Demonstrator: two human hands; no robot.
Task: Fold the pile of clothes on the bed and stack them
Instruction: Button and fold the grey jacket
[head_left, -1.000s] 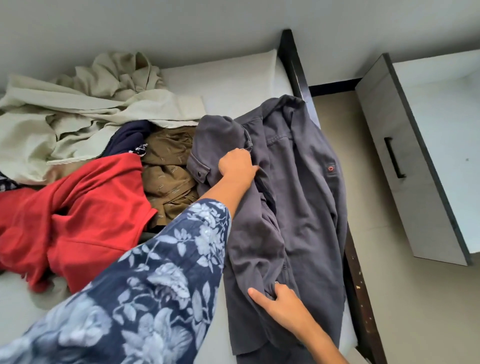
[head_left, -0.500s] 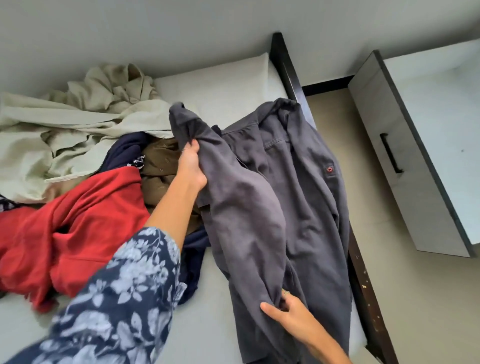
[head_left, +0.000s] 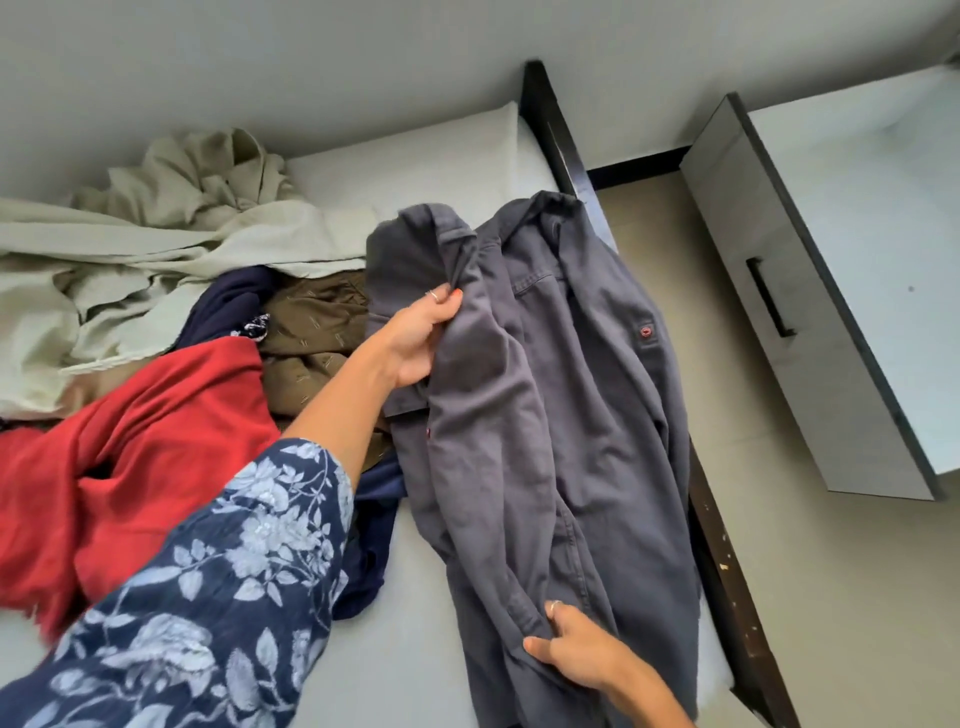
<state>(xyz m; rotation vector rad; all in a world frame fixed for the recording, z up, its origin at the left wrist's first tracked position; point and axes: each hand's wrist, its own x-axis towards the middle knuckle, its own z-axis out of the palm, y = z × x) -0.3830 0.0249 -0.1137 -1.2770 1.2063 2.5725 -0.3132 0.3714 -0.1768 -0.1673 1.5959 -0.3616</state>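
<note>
Nearest the camera, the person's right hand (head_left: 576, 654) comes in from the lower right, its grip closed in a pinch on a fold near the lower part of a grey shirt (head_left: 550, 415), thumb laid along the cloth and fingers curled into it; a ring shows on one finger. To the left of it, the left arm reaches forward in a navy floral sleeve (head_left: 208, 587) that fills the near-left corner.

The grey shirt lies lengthwise along the right side of the bed (head_left: 426, 660), partly lifted and rumpled, its right edge hanging over the dark bed frame (head_left: 727, 571). A small red mark sits on its right side.

Farther in, the left hand (head_left: 415, 338) has its grip closed on the shirt's upper left part, the fingers bunching the fabric and raising it off the mattress.

Left of the shirt lies the unfolded pile: a red garment (head_left: 130, 457) nearest, a navy garment (head_left: 374, 525) showing beside and under the arm, an olive-brown patterned garment (head_left: 317, 327) behind that, and a pale beige garment (head_left: 156, 234) heaped farthest back toward the wall.

Beyond the shirt's collar rests a white pillow (head_left: 426, 166). On the far right, off the bed, stands a grey cabinet (head_left: 779, 291) with a dark handle, on the beige floor (head_left: 841, 597).
</note>
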